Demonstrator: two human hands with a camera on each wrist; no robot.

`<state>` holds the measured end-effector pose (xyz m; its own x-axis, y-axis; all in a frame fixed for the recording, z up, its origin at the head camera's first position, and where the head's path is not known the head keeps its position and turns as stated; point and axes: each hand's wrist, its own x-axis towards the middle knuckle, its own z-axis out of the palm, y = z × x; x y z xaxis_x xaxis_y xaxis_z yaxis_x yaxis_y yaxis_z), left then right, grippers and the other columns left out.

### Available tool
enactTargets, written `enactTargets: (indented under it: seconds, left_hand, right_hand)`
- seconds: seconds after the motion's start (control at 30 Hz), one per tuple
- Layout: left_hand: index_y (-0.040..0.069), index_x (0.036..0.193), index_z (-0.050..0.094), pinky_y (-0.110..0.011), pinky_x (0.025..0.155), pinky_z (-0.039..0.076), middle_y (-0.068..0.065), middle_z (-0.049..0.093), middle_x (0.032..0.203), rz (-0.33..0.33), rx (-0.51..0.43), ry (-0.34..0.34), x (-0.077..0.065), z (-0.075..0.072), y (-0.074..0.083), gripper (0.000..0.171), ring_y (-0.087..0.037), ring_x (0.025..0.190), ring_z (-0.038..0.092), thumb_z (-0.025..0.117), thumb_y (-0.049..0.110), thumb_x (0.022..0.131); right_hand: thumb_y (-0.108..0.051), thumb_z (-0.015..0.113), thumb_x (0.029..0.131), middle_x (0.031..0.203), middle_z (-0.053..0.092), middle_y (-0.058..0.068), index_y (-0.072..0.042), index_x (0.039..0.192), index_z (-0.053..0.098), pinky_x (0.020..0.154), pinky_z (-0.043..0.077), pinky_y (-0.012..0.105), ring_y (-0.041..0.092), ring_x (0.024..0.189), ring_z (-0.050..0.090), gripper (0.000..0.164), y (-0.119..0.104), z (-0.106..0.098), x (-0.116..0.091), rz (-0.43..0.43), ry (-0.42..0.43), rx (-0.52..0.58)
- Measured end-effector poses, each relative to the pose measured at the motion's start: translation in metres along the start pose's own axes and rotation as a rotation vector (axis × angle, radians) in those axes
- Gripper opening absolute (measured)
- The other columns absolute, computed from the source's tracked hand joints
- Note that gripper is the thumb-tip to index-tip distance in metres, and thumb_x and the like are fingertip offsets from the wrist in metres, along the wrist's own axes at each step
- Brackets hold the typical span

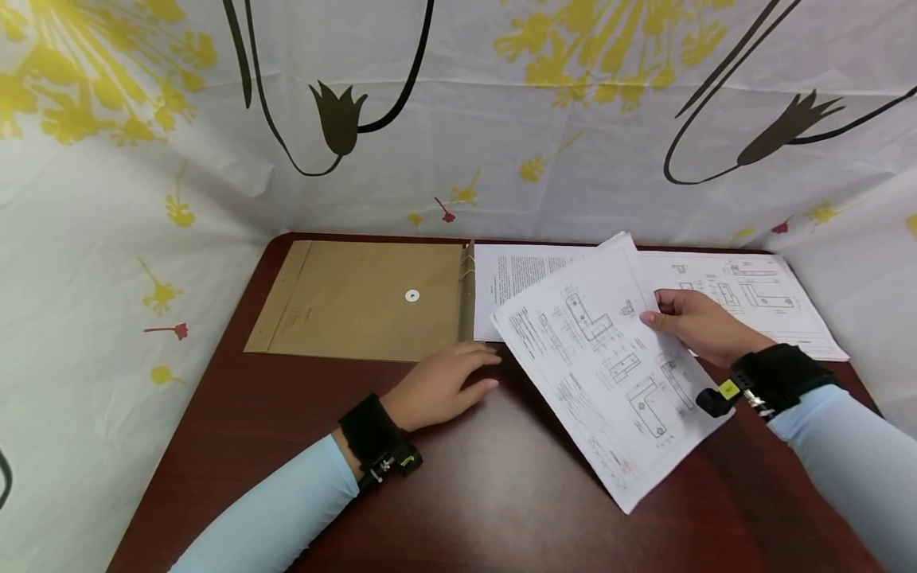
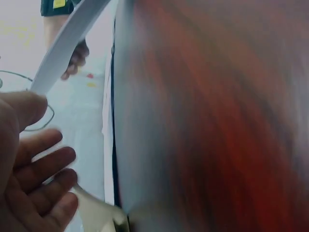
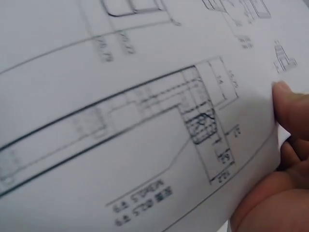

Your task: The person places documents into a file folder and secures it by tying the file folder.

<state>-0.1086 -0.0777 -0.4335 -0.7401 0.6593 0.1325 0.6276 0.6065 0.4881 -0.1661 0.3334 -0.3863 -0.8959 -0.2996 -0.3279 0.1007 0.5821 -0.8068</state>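
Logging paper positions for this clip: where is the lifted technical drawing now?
The technical drawing is right of centre in the head view, held by the right hand, partly covering the text page beside the brown folder.

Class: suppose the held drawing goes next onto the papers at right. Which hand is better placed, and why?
Probably the right hand: it pinches the drawing by its edge, close to the papers at right. The left hand holds nothing and lies nearer the brown folder.

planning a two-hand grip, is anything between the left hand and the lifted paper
Nothing visible stands between the left hand and the lifted paper, which the right hand pinches by its right edge.
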Motion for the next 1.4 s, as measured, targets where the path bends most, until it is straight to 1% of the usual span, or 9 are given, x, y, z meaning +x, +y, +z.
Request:
enactTargets:
  seconds: [0.23,0.43,0.57,0.67,0.73,0.83,0.97,1.17,1.4]
  left_hand:
    - [0.013,0.137,0.059,-0.035,0.11,0.042,0.0,0.06,0.137,-0.025,-0.056,0.013,0.005,0.004,0.01,0.052,-0.015,0.132,0.052,0.045,0.05,0.104]
    - [0.012,0.134,0.061,-0.034,0.107,0.045,-0.001,0.062,0.134,-0.064,-0.127,-0.006,0.009,0.006,0.017,0.056,-0.015,0.13,0.054,0.041,0.054,0.104]
    - [0.018,0.13,0.062,-0.029,0.09,0.053,0.006,0.067,0.12,-0.102,-0.287,-0.034,0.011,0.006,0.023,0.049,-0.007,0.11,0.063,0.042,0.054,0.104]
    - [0.026,0.134,0.056,-0.025,0.074,0.054,0.013,0.069,0.11,-0.122,-0.469,-0.059,0.012,0.007,0.025,0.041,-0.003,0.094,0.066,0.047,0.051,0.103]
    - [0.029,0.141,0.049,-0.024,0.074,0.055,0.014,0.07,0.113,-0.14,-0.562,-0.069,0.012,0.008,0.027,0.04,-0.001,0.095,0.068,0.05,0.045,0.104]
    - [0.026,0.147,0.043,-0.024,0.075,0.055,0.01,0.07,0.119,-0.182,-0.652,-0.068,0.012,0.008,0.03,0.043,-0.002,0.097,0.069,0.051,0.035,0.105]
    - [0.016,0.14,0.048,-0.025,0.074,0.055,0.002,0.072,0.117,-0.247,-0.683,-0.007,0.013,0.005,0.031,0.034,-0.005,0.093,0.069,0.048,0.027,0.107]
    - [0.012,0.136,0.049,-0.03,0.069,0.058,-0.004,0.073,0.109,-0.301,-0.751,0.139,0.015,-0.001,0.024,0.03,-0.011,0.087,0.071,0.045,0.023,0.108]
    - [0.009,0.135,0.053,-0.033,0.064,0.056,-0.007,0.069,0.097,-0.34,-0.708,0.273,0.016,-0.01,0.019,0.031,-0.016,0.076,0.066,0.041,0.023,0.109]
  right_hand:
    - [-0.033,0.052,0.105,0.109,0.068,0.0,0.0,0.138,0.045,0.076,0.057,0.033,0.017,0.092,0.069,0.048,-0.007,0.012,0.005,-0.01,0.065,0.212]
    - [-0.03,0.056,0.103,0.112,0.066,-0.001,-0.002,0.136,0.043,0.077,0.056,0.028,0.011,0.096,0.068,0.046,-0.013,0.021,0.006,-0.042,0.07,0.407]
    - [-0.03,0.059,0.101,0.116,0.064,0.0,-0.004,0.139,0.041,0.079,0.055,0.026,0.01,0.1,0.067,0.049,-0.019,0.029,0.005,-0.038,0.087,0.526]
    - [-0.029,0.057,0.102,0.121,0.063,0.0,-0.004,0.142,0.038,0.083,0.054,0.025,0.01,0.105,0.065,0.051,-0.023,0.034,0.004,-0.037,0.094,0.588]
    - [-0.029,0.056,0.103,0.124,0.063,-0.001,-0.004,0.145,0.035,0.085,0.054,0.025,0.01,0.108,0.065,0.053,-0.024,0.037,0.005,-0.037,0.095,0.621]
    - [-0.03,0.054,0.103,0.129,0.06,-0.002,-0.006,0.15,0.031,0.089,0.052,0.023,0.008,0.114,0.063,0.057,-0.026,0.04,0.005,-0.03,0.1,0.648]
    - [-0.031,0.054,0.103,0.133,0.057,-0.003,-0.008,0.151,0.031,0.091,0.051,0.021,0.007,0.117,0.061,0.057,-0.025,0.042,0.005,-0.032,0.1,0.624]
    - [-0.024,0.059,0.101,0.126,0.066,-0.002,-0.007,0.147,0.037,0.081,0.055,0.026,0.011,0.109,0.067,0.053,-0.018,0.041,0.004,-0.053,0.068,0.626]
    - [-0.017,0.061,0.101,0.122,0.07,-0.002,-0.007,0.14,0.045,0.081,0.056,0.026,0.011,0.104,0.07,0.043,-0.011,0.045,0.003,-0.078,0.0,0.682]
